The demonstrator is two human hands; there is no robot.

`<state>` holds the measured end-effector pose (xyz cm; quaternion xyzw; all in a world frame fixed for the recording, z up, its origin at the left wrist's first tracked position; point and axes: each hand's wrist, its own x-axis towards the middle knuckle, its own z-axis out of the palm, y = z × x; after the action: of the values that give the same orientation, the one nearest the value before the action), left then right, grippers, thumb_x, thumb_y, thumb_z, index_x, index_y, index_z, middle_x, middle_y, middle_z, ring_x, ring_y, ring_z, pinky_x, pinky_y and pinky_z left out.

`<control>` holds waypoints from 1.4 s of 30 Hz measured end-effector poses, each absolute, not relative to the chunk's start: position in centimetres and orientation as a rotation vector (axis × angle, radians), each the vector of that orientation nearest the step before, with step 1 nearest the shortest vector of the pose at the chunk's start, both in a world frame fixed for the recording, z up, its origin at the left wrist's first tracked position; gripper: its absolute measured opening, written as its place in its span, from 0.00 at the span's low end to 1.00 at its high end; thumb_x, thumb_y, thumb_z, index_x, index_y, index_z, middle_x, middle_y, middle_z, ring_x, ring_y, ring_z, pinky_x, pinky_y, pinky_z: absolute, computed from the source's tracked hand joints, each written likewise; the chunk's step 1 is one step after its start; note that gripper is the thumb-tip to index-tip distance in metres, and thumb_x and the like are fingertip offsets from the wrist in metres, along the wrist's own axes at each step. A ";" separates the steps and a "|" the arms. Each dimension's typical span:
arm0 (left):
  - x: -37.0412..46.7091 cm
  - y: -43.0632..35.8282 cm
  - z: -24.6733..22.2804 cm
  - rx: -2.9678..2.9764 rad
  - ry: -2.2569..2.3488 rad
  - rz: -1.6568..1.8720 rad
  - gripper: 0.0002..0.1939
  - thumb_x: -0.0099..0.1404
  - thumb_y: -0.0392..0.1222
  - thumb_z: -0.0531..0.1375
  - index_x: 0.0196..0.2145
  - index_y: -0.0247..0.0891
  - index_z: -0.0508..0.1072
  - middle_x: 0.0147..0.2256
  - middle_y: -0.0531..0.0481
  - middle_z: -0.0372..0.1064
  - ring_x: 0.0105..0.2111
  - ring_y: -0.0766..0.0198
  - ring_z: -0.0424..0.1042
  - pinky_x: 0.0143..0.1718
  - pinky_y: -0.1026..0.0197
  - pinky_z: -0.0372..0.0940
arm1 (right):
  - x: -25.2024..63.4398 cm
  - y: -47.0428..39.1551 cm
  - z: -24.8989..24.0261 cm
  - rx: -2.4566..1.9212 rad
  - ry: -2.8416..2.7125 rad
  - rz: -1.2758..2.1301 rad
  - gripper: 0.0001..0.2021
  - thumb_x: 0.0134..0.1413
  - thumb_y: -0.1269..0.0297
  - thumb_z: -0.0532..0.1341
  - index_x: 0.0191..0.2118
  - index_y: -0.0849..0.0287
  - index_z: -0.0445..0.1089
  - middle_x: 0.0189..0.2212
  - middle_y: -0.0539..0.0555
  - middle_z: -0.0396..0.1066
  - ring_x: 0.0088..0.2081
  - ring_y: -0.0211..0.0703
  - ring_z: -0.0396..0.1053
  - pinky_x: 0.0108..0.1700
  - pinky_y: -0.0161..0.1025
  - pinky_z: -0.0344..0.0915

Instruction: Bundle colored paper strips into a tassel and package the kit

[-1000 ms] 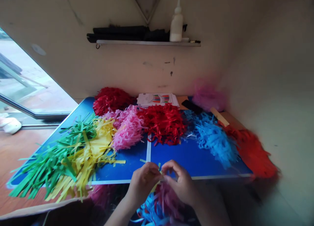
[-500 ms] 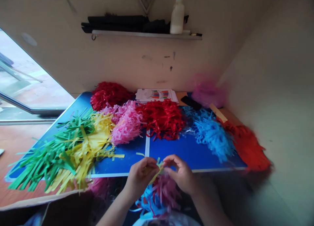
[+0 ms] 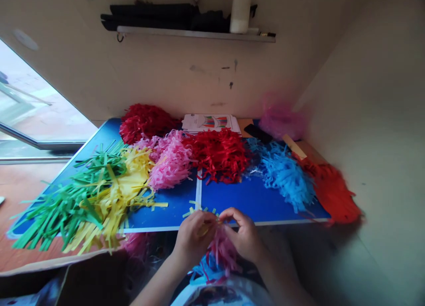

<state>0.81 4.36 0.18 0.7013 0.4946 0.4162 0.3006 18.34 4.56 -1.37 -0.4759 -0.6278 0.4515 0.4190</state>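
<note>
My left hand (image 3: 195,235) and my right hand (image 3: 243,235) meet above the table's front edge, fingers pinched on a small yellow strip (image 3: 218,219). Below them hang pink tissue fringe (image 3: 226,251) and blue fringe (image 3: 209,267). On the blue table (image 3: 232,202), green strips (image 3: 66,206) and yellow strips (image 3: 116,195) lie at the left. Pink fringe (image 3: 171,160) and red fringe (image 3: 219,155) sit in the middle, with light blue fringe (image 3: 287,173) and orange-red fringe (image 3: 335,193) to the right.
Printed cards (image 3: 210,123), a dark phone (image 3: 257,132) and dark red fringe (image 3: 144,124) lie along the back. A wall shelf (image 3: 195,34) holds a white bottle (image 3: 241,12) and black items. An open box (image 3: 96,275) stands at lower left.
The view has tilted down slightly. Both hands have drawn closer together, and less of the yellow strip shows between them. More small yellow pieces are visible just behind the fingers.
</note>
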 end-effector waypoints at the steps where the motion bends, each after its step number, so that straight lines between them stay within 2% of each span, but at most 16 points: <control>1: 0.8 4.3 0.3 1.911 1.315 1.111 0.02 0.60 0.35 0.61 0.32 0.40 0.73 0.28 0.52 0.74 0.27 0.66 0.74 0.30 0.67 0.66 | 18.3 4.5 -1.3 -1.188 -1.582 1.132 0.07 0.52 0.73 0.61 0.37 0.56 0.72 0.33 0.50 0.75 0.37 0.40 0.72 0.43 0.35 0.67; 7: 0.2 4.3 0.5 1.942 1.240 1.060 0.05 0.62 0.36 0.61 0.37 0.41 0.76 0.32 0.49 0.76 0.31 0.64 0.75 0.33 0.66 0.69 | 18.4 4.5 -1.2 -1.208 -1.566 1.097 0.06 0.52 0.70 0.65 0.37 0.55 0.73 0.33 0.49 0.77 0.36 0.40 0.74 0.42 0.34 0.70; 13: -0.1 4.6 0.2 1.845 1.171 1.039 0.05 0.64 0.38 0.61 0.33 0.40 0.78 0.31 0.47 0.75 0.31 0.64 0.76 0.31 0.67 0.69 | 18.4 4.9 -0.9 -1.119 -1.639 1.040 0.02 0.53 0.68 0.66 0.32 0.55 0.77 0.30 0.52 0.78 0.33 0.42 0.75 0.38 0.36 0.71; 19: -0.7 4.5 0.4 1.893 1.185 1.002 0.06 0.65 0.40 0.60 0.32 0.39 0.76 0.31 0.46 0.75 0.31 0.63 0.75 0.32 0.66 0.69 | 19.1 5.1 -0.3 -1.109 -1.623 1.044 0.04 0.55 0.68 0.65 0.30 0.56 0.76 0.29 0.52 0.77 0.33 0.41 0.75 0.38 0.36 0.70; 23: -0.5 4.3 0.3 2.012 1.242 1.076 0.06 0.63 0.41 0.62 0.38 0.40 0.74 0.35 0.46 0.76 0.36 0.61 0.75 0.38 0.62 0.70 | 19.2 4.8 0.0 -1.089 -1.640 1.004 0.04 0.55 0.70 0.64 0.32 0.55 0.75 0.31 0.52 0.77 0.35 0.41 0.74 0.41 0.36 0.70; 26: 0.1 4.2 0.2 2.138 1.205 1.183 0.02 0.64 0.37 0.61 0.36 0.41 0.73 0.32 0.50 0.76 0.34 0.63 0.75 0.44 0.58 0.68 | 19.0 4.4 0.3 -1.068 -1.652 0.965 0.05 0.55 0.72 0.63 0.33 0.54 0.74 0.32 0.51 0.77 0.37 0.40 0.74 0.42 0.36 0.70; 29: 0.5 4.1 0.0 2.242 1.169 1.233 0.07 0.65 0.33 0.58 0.34 0.42 0.74 0.32 0.51 0.76 0.33 0.65 0.75 0.50 0.55 0.64 | 19.0 4.0 0.8 -1.083 -1.666 0.914 0.05 0.56 0.71 0.63 0.33 0.54 0.74 0.31 0.50 0.77 0.36 0.40 0.75 0.41 0.35 0.70; 33: 0.5 3.9 -0.1 2.310 1.209 1.280 0.06 0.64 0.35 0.59 0.35 0.45 0.76 0.34 0.51 0.78 0.37 0.62 0.76 0.56 0.48 0.59 | 19.0 3.7 1.2 -1.106 -1.674 0.888 0.04 0.56 0.69 0.63 0.33 0.54 0.75 0.31 0.50 0.77 0.35 0.40 0.75 0.41 0.35 0.70; 36: 0.6 3.7 0.1 2.345 1.203 1.291 0.05 0.63 0.36 0.61 0.35 0.46 0.76 0.33 0.53 0.78 0.38 0.61 0.76 0.58 0.47 0.56 | 19.1 3.5 1.5 -1.128 -1.667 0.862 0.04 0.56 0.69 0.63 0.33 0.54 0.75 0.31 0.51 0.77 0.35 0.41 0.75 0.41 0.36 0.71; 42: 1.1 3.7 0.3 2.342 1.180 1.263 0.07 0.63 0.32 0.60 0.35 0.44 0.74 0.33 0.54 0.78 0.36 0.63 0.76 0.58 0.49 0.54 | 19.1 3.3 2.0 -1.159 -1.754 0.772 0.05 0.57 0.71 0.62 0.34 0.54 0.74 0.32 0.51 0.78 0.36 0.42 0.75 0.41 0.37 0.70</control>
<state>1.12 3.71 0.29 0.7992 0.4028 0.4310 0.1153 19.05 3.30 1.99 -0.4658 -0.7049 0.3103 0.4357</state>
